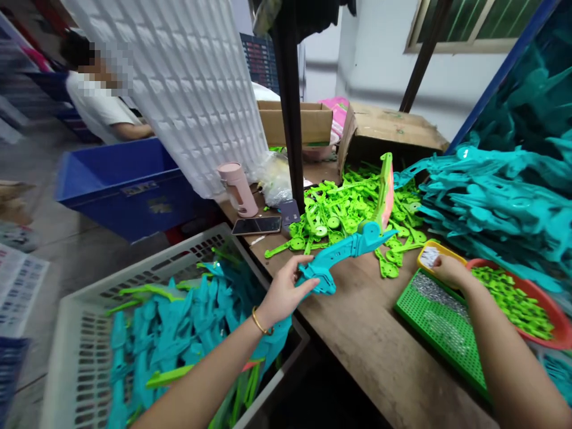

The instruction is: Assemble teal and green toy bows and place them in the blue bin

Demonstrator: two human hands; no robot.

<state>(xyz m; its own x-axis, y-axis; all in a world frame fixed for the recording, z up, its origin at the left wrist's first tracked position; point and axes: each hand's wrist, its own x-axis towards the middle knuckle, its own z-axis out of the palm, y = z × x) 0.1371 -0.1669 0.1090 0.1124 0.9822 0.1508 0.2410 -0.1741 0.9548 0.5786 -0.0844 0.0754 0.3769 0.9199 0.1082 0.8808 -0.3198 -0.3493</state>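
My left hand (288,289) is closed around the lower end of a teal plastic part (342,250), held over the table edge. A bright green arm (385,190) with a pinkish side stands up from the part's far end. My right hand (451,271) reaches into a small yellow tray (442,255), its fingers pressed together by small white pieces (429,257). What those fingertips hold, if anything, is hidden. Beside that wrist lie a green perforated tray (442,333) with small shiny metal pieces and a red bowl (563,325) of small green parts.
Loose green arms (339,208) lie heaped mid-table, with stacked teal parts (504,185) at right. A white crate (67,357) of teal-and-green pieces stands lower left. A pink bottle (239,189) and phone (257,225) sit near the table edge. A person (98,107) is beyond a blue bin (120,190).
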